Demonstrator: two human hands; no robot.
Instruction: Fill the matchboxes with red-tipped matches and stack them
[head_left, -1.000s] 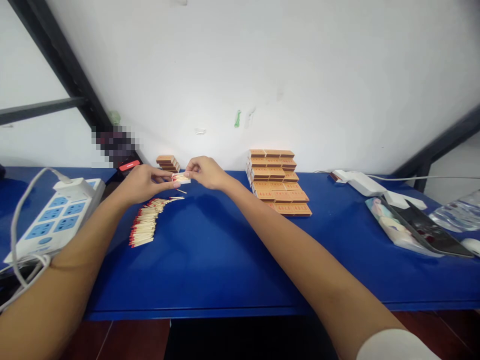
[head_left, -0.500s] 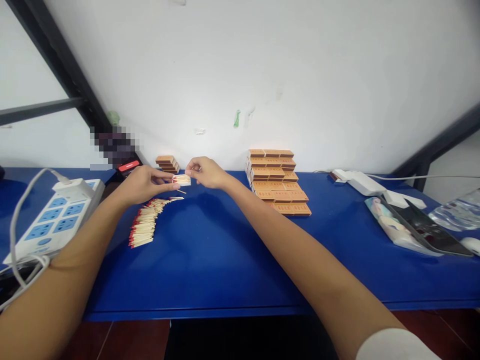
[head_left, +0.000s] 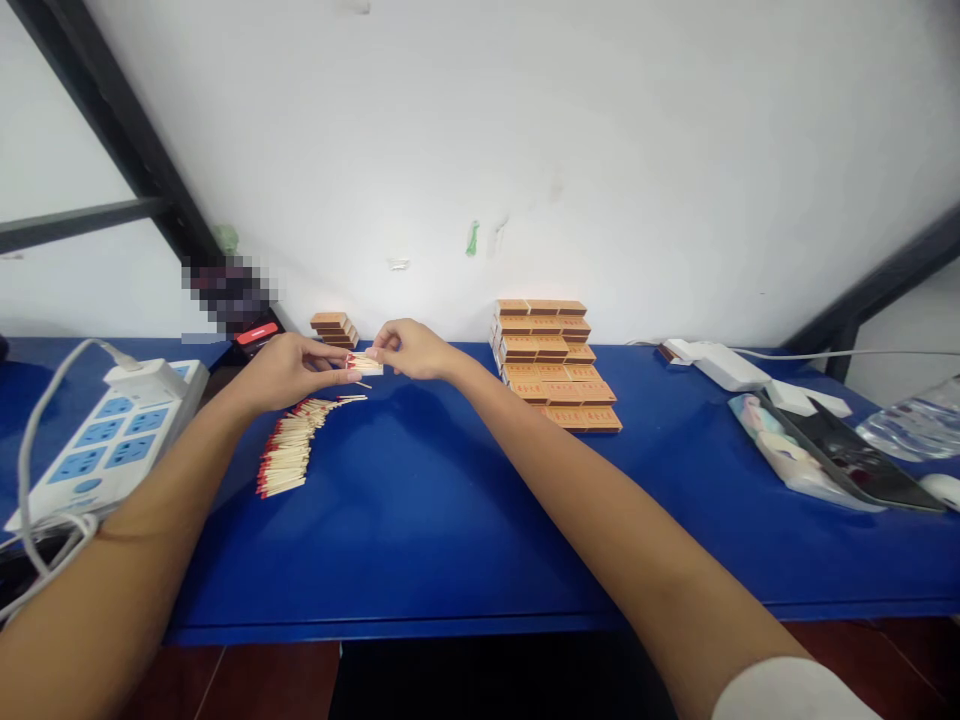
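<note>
Between the thumb and fingers of my left hand (head_left: 294, 368) is a small white matchbox tray (head_left: 371, 371), with red-tipped matches lying in it. My right hand (head_left: 409, 348) is at the tray's right end, its fingertips pinched on a match over the tray; the fingers partly hide it. Below my left hand, a curved row of loose matches (head_left: 289, 450) lies on the blue table (head_left: 420, 520), red heads mostly to the left. One single match (head_left: 364, 385) lies just below the tray. Behind the hands stands a small stack of matchboxes (head_left: 334, 328).
A larger stepped stack of orange matchboxes (head_left: 555, 370) stands right of centre by the wall. On the left is a power strip (head_left: 112, 430) with a white plug and cable. White adapters (head_left: 724, 366), a dark phone-like slab (head_left: 832, 450) and a clear bottle (head_left: 919, 420) lie on the right.
My right hand has come down slightly, and its fingertips now sit lower against the matches in the tray. Red match heads show more clearly at the tray's left end.
</note>
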